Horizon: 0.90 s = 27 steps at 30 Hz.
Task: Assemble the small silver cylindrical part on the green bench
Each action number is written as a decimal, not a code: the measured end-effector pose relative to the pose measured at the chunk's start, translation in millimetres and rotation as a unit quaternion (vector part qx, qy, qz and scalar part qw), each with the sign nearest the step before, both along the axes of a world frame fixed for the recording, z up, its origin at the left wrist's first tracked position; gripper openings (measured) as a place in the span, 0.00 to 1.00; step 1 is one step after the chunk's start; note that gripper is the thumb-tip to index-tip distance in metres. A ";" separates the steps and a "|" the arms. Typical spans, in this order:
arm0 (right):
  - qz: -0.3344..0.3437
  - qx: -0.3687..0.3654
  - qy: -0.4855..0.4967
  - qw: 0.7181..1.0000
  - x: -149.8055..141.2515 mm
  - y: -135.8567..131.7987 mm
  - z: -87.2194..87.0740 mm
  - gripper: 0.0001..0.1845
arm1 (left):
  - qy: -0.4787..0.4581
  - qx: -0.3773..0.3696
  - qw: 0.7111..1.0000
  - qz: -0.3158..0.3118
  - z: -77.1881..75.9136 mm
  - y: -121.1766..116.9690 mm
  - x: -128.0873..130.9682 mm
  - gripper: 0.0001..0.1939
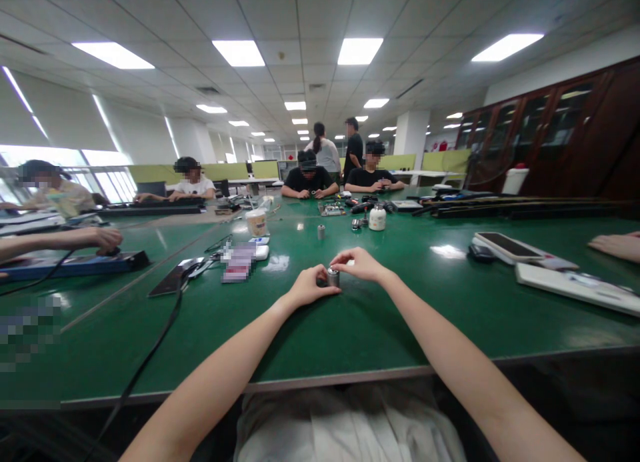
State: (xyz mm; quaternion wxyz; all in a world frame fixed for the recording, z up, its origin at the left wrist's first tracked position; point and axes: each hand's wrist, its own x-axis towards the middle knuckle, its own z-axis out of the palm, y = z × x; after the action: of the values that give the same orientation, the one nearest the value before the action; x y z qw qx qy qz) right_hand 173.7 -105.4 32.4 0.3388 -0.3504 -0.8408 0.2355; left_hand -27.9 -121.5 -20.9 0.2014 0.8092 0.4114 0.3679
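Note:
A small grey metal cylinder (333, 278) stands upright on the green table in front of me. My left hand (311, 287) is curled around its left side, thumb along the near base and fingers behind. From the right, my right hand (359, 263) reaches over with thumb and fingertips closed together at the cylinder's top. Whatever lies between those fingertips is too small to make out. A dark object beside the cylinder is partly hidden by my left fingers. Farther back, a similar small metal cylinder (321, 232) stands alone.
Beyond stand a paper cup (257, 223) and a white jar (377, 218). Phones and a black cable (167, 329) lie left; a white device (575, 285) lies right. A co-worker's hand (103, 239) is over a blue bar at left; another person's hand (617, 246) rests far right.

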 end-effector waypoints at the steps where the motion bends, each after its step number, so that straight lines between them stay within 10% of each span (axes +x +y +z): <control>1: -0.001 0.005 0.000 1.000 -0.1 0.0 -0.1 0.14 | -0.001 -0.001 1.000 0.000 -0.1 0.1 -0.1 0.25; 27: -0.100 0.079 -0.068 0.989 -8.2 -3.3 -2.5 0.12 | 0.011 0.006 1.000 -0.004 0.0 1.4 -0.1 0.28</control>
State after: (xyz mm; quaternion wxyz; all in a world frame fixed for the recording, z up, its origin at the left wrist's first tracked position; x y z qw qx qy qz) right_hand 165.5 -108.8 29.9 0.3289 -0.4206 -0.8385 0.1089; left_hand -28.0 -120.1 -20.9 0.1932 0.8161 0.4078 0.3609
